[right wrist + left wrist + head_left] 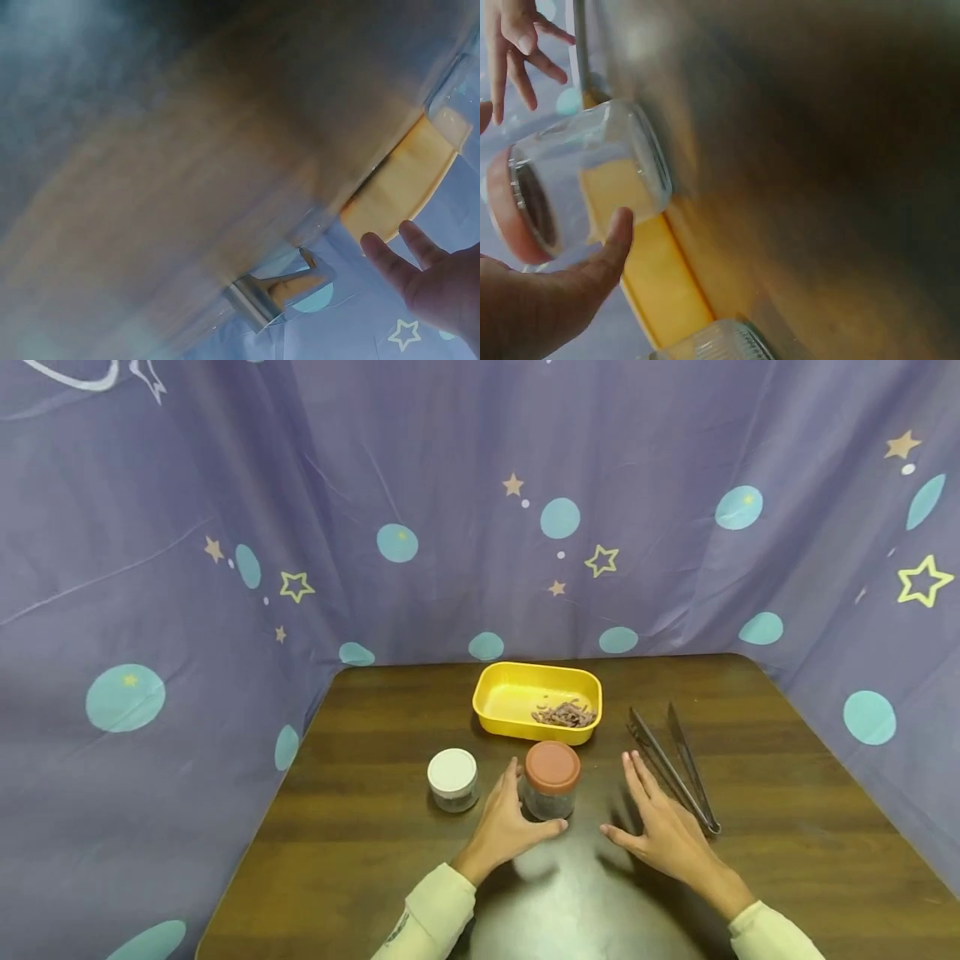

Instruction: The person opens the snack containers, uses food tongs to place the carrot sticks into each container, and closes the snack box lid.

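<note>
A clear glass jar with a reddish-brown lid (pixel 552 768) stands upright near the middle of the table. My left hand (pixel 506 827) is spread around its near left side, fingers extended and thumb in front. In the left wrist view, a fingertip overlaps the glass jar (pixel 585 150). To the right, my right hand (pixel 663 831) hovers with fingers spread and nothing in it. Metal tongs (pixel 675 772) lie just beyond that hand, their arms pointing away. A shorter jar with a white lid (pixel 453 774) stands left of my left hand.
Behind the lidded jar sits a yellow tray (pixel 498 724) with small brown strips (pixel 566 714) heaped at its right end. The dark wooden table (pixel 337 860) ends at a patterned purple curtain (pixel 465 460) at the back and sides.
</note>
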Motion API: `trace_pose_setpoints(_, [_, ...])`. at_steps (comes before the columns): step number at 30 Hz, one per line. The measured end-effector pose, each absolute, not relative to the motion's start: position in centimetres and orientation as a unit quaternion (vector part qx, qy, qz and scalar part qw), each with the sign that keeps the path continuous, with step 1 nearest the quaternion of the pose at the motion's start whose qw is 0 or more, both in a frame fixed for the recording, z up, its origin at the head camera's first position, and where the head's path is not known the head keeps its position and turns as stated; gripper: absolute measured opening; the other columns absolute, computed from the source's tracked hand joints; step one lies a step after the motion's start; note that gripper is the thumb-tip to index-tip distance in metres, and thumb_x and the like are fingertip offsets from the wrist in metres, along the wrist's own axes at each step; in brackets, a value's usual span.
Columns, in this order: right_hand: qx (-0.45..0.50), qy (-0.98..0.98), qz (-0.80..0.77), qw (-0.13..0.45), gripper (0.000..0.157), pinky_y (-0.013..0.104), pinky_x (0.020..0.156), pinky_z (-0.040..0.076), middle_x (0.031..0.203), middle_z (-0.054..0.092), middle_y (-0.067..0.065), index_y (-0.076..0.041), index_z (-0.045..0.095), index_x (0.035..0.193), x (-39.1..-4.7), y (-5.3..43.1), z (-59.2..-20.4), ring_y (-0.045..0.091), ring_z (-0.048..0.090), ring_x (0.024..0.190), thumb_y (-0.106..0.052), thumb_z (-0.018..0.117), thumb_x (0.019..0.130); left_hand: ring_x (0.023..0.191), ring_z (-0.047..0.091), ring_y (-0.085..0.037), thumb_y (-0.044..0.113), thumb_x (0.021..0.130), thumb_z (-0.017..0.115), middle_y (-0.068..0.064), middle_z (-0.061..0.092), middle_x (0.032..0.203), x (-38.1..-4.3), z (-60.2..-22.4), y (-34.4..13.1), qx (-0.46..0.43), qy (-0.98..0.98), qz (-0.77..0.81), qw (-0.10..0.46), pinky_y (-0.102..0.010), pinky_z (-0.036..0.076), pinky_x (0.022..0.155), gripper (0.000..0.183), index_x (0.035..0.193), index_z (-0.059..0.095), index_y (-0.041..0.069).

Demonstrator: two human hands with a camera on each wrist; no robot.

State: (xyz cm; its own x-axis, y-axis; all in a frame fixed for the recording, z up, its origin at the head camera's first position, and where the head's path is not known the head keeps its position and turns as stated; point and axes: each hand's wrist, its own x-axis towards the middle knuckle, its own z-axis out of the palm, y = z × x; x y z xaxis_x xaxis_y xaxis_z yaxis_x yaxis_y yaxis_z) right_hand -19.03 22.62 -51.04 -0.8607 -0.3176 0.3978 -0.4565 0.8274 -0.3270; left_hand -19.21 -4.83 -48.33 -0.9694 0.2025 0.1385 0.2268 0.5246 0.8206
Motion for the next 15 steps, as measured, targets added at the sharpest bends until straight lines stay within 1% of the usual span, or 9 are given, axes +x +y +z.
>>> trace_pose_setpoints(2, [0.200,-0.947,0.204,0.148,0.118,0.017,0.041,0.031,0.168,0.020,0.020,-0.017,0.007,0.165,-18.8,22.6,-51.1,0.000,0.037,0.050,-0.053,0.081,0.081,0.137,0.050,-0.041,0.047,0.069,0.089,-0.025,0.049,0.150,-20.0,-48.6,-4.7,-0.115,-0.879,-0.462,0.001,-0.059,0.043,0.110,0.124,0.158,0.020,-0.003])
trace_pose_setpoints(3, [0.200,-0.948,0.202,0.145,0.117,0.017,0.041,0.031,0.168,0.020,0.020,-0.017,0.007,0.165,-18.7,22.6,-51.1,-0.001,0.035,0.049,-0.054,0.080,0.081,0.138,0.049,-0.042,0.047,0.067,0.090,-0.026,0.049,0.149,-20.4,-48.7,-4.6,-0.111,-0.882,-0.459,-0.006,-0.060,0.041,0.111,0.126,0.159,0.019,-0.004])
trace_pose_setpoints(7, [0.201,-0.952,0.195,0.126,0.116,0.016,0.042,0.033,0.167,0.021,0.020,-0.017,0.008,0.165,-18.3,22.6,-51.5,0.001,0.040,0.055,-0.056,0.079,0.082,0.138,0.049,-0.041,0.044,0.065,0.094,-0.024,0.049,0.152,-21.4,-49.5,-4.0,-0.095,-0.887,-0.451,-0.031,-0.058,0.040,0.113,0.135,0.160,0.010,-0.003])
trace_pose_setpoints(10, [0.204,-0.953,0.195,0.110,0.114,0.016,0.041,0.033,0.167,0.021,0.020,-0.018,0.008,0.165,-18.2,22.5,-51.5,0.001,0.039,0.054,-0.057,0.077,0.083,0.139,0.049,-0.040,0.042,0.064,0.095,-0.022,0.048,0.153,-22.0,-49.9,-3.8,-0.089,-0.885,-0.456,-0.032,-0.058,0.040,0.113,0.139,0.162,0.005,0.002])
trace_pose_setpoints(12, [0.205,-0.954,0.194,0.101,0.112,0.016,0.040,0.033,0.168,0.020,0.020,-0.018,0.008,0.165,-18.2,22.4,-51.5,0.000,0.039,0.054,-0.058,0.076,0.085,0.138,0.050,-0.040,0.042,0.063,0.095,-0.022,0.048,0.153,-22.4,-50.1,-3.8,-0.087,-0.883,-0.460,-0.028,-0.058,0.041,0.112,0.140,0.163,0.004,0.005])
trace_pose_setpoints(15, [0.202,-0.956,0.186,0.101,0.112,0.016,0.040,0.033,0.167,0.021,0.020,-0.018,0.008,0.165,-18.3,22.3,-51.3,0.003,0.045,0.059,-0.058,0.075,0.085,0.140,0.048,-0.040,0.043,0.064,0.096,-0.022,0.046,0.155,-23.1,-50.1,-3.8,-0.093,-0.877,-0.470,-0.022,-0.059,0.040,0.113,0.137,0.163,0.007,0.010])
